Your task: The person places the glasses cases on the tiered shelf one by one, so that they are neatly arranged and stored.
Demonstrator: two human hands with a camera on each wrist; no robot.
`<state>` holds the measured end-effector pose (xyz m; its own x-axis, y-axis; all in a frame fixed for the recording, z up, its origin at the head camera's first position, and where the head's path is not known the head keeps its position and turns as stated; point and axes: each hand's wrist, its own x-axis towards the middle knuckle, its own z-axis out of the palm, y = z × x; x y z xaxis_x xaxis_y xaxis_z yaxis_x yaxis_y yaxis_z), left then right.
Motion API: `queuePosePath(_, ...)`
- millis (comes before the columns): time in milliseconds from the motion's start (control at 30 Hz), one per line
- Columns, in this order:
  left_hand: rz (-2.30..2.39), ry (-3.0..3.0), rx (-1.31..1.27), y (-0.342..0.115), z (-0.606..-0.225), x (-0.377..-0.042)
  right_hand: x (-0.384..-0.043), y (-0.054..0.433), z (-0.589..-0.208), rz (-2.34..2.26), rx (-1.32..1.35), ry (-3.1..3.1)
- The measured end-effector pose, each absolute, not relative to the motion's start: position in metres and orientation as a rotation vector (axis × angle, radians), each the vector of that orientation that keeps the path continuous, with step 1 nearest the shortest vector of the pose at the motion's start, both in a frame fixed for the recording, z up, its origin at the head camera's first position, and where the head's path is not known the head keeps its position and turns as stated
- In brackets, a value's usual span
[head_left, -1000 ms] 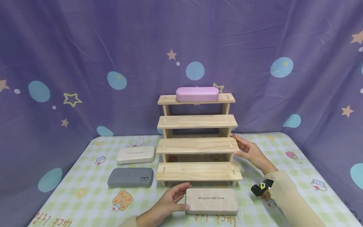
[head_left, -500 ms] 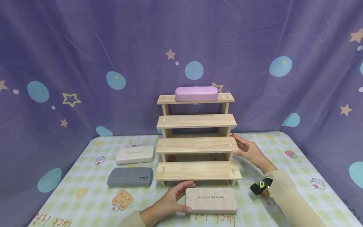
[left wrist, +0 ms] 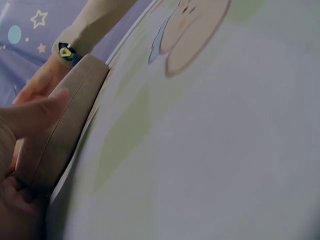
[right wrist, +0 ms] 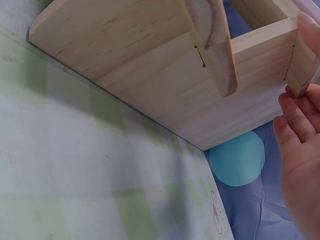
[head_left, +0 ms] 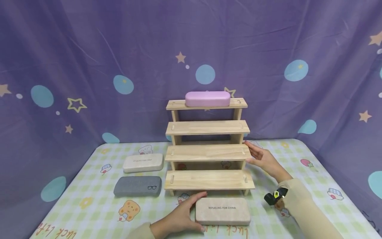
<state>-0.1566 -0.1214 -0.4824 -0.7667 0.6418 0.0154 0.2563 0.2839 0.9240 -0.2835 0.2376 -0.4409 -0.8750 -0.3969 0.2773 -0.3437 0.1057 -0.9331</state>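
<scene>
A cream glasses case lettered "REFUELING FOR CHINA" lies flat in front of a four-step wooden display stand. At its left end is my left hand, thumb and fingers spread around the near and far corners. In the left wrist view, the thumb overlaps the side of the case. My right hand holds the right end of the stand's second board from the bottom; in the right wrist view, the thumb and the fingers lie on opposite sides of the board end.
A pink glasses case sits on the top step. Left of the stand lie another cream case and a grey case with a glasses print. A green-checked cloth covers the table; a purple curtain hangs behind.
My left hand has shifted slightly right, its thumb and fingers spreading wider around the case's left end. My right hand, the cases and the stand stay in place.
</scene>
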Motion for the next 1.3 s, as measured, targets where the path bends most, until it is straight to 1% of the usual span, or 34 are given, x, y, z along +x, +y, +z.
queuePosePath(300, 1.392, 2.36, 0.805, -0.118, -0.478, -0.151, -0.283, 0.236, -0.441, -1.956, -0.78, 2.258)
queuePosePath(800, 1.542, 2.324, 0.715, -0.12, -0.485, -0.152, -0.282, 0.235, -0.441, -1.944, -0.777, 2.263)
queuePosePath(1067, 1.698, 2.116, 0.796, -0.124, -0.474, -0.151, -0.283, 0.235, -0.439, -1.932, -0.777, 2.273)
queuePosePath(1300, 1.645, 2.161, 0.88, -0.126, -0.456, -0.154, -0.282, 0.236, -0.438, -1.953, -0.754, 2.253)
